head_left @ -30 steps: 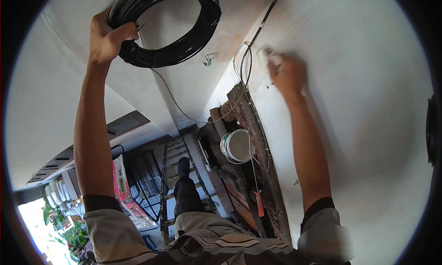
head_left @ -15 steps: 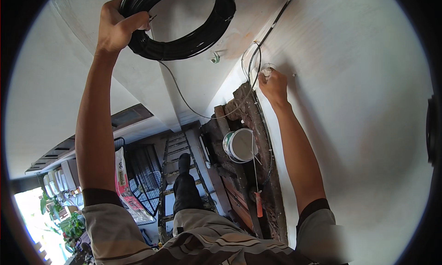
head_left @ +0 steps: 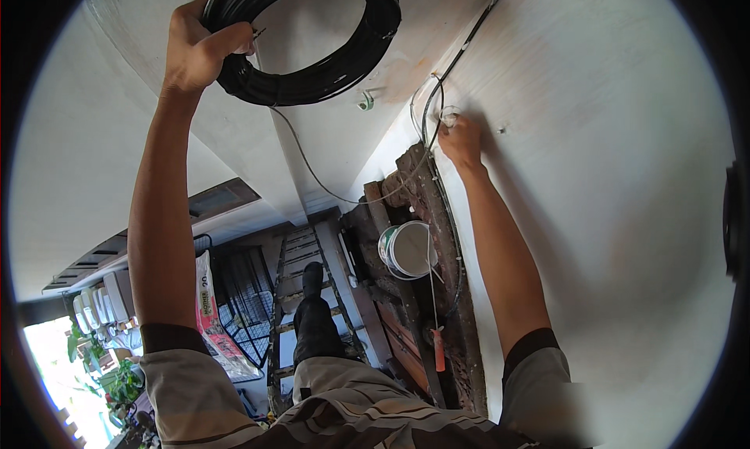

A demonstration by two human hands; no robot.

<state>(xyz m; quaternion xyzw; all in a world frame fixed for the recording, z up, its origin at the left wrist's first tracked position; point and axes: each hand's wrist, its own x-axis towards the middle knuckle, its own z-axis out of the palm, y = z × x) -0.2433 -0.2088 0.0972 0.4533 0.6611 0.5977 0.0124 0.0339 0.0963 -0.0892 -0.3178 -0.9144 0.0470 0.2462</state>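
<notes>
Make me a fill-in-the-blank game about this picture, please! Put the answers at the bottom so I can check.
1. The left hand holds a big ____ coil.
2. The right hand is up by a smooth, pale ____.
3. In the picture, the bucket appears ____ than the coil.
4. Around the person's dark-trousered leg you can see the rungs of a ____.

Missing words: black; wall; lower; ladder.

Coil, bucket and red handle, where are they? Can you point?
Coil [head_left: 293,88], head view: the lower part of its ring.
Bucket [head_left: 387,248], head view: its outer wall, left side.
Red handle [head_left: 439,354], head view: its middle.
</notes>
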